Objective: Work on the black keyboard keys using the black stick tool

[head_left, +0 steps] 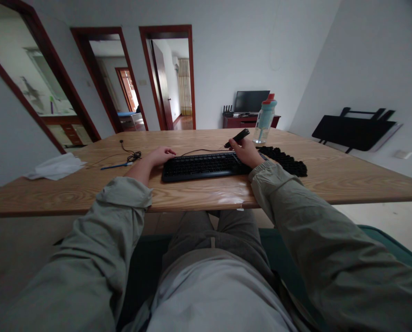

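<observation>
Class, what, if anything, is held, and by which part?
The right grip holds a small black object near its lower end; whether the left grip holds anything is unclear.

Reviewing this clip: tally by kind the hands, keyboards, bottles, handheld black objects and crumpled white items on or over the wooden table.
Hands: 2 (left hand, right hand)
Keyboard: 1
Bottle: 1
Handheld black object: 1
Crumpled white item: 1
Total: 6

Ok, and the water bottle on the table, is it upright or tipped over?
Upright. The bottle stands with its base on the table and its red lid at the top.
</observation>
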The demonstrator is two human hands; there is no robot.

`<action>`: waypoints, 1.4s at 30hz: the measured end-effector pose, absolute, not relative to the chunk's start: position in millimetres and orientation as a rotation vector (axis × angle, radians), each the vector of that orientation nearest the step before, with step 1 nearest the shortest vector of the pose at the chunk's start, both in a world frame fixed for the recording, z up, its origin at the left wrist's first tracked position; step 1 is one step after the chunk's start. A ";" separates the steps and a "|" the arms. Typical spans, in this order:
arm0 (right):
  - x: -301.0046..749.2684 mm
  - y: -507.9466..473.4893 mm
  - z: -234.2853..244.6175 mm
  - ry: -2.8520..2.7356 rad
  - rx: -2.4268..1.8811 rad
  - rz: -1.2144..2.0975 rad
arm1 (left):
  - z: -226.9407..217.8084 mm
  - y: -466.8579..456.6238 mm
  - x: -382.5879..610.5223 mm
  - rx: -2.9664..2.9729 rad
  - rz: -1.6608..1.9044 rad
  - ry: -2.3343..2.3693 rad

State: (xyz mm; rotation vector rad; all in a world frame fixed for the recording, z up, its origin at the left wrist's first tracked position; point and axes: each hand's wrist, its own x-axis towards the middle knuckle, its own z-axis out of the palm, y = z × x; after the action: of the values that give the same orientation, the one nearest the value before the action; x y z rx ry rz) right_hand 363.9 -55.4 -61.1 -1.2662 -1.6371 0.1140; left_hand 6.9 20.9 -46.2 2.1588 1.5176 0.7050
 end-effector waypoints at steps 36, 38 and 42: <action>362.3 -68.9 -54.2 -1.687 -1.406 0.033 | -41.6 -34.2 178.8 2.953 0.548 1.254; 360.1 -72.3 -52.7 -1.708 -1.402 0.012 | -41.7 -33.9 178.8 2.979 0.532 1.250; 354.8 -83.6 -52.2 -1.764 -1.387 -0.046 | -40.9 -36.3 180.0 3.013 0.517 1.272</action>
State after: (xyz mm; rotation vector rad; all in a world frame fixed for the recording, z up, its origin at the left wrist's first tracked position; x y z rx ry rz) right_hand 354.8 -83.6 -52.2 -1.3867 -1.7639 -0.0459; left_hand 180.0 -36.3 -40.9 3.0133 1.2723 0.5169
